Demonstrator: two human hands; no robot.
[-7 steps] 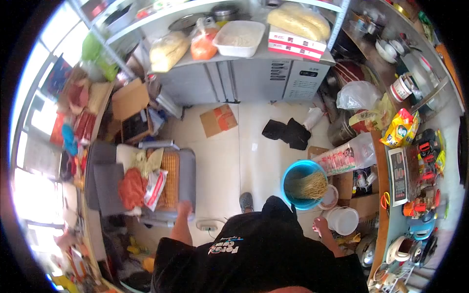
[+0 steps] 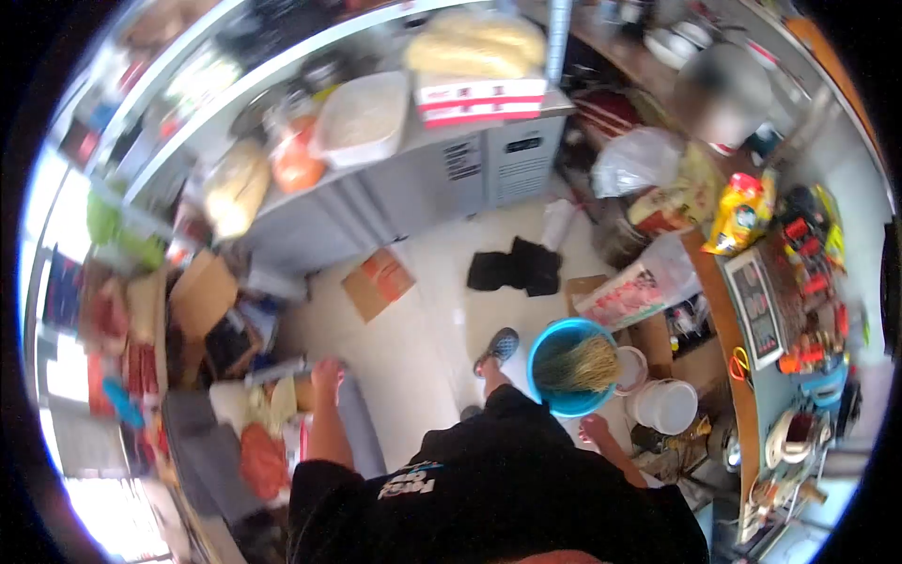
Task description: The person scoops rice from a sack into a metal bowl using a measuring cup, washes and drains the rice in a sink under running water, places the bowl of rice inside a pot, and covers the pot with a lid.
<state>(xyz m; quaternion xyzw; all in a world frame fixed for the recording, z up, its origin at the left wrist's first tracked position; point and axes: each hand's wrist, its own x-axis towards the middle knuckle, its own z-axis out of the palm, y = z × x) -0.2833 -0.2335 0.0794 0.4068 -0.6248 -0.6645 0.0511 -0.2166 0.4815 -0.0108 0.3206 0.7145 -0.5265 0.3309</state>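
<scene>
My left hand (image 2: 327,373) is over the front of the grey armchair (image 2: 360,414). Its fingers are smeared by motion, and no held object shows. My right hand (image 2: 594,430) hangs low, between the blue tub (image 2: 534,368) and the white bucket (image 2: 663,407). Those fingers are small and blurred, so I cannot make out their pose. A bundle of long straw-coloured strands (image 2: 594,365) leans inside the tub. A reddish-brown cloth (image 2: 263,461) lies on the chair, left of my left arm.
Black cloth (image 2: 515,268) and flattened cardboard (image 2: 378,284) lie on the tiled floor. Ahead stands a steel counter (image 2: 413,183) bearing a white basin (image 2: 365,117) and bags. At right, a wooden-edged table holds a scale (image 2: 754,305), orange-handled scissors (image 2: 739,364) and a yellow bag (image 2: 742,216).
The view has turned and shifted forward, so the counter appears tilted. A foot has come forward beside the tub. My left hand has moved up along the chair's front; my right hand is nearer the tub.
</scene>
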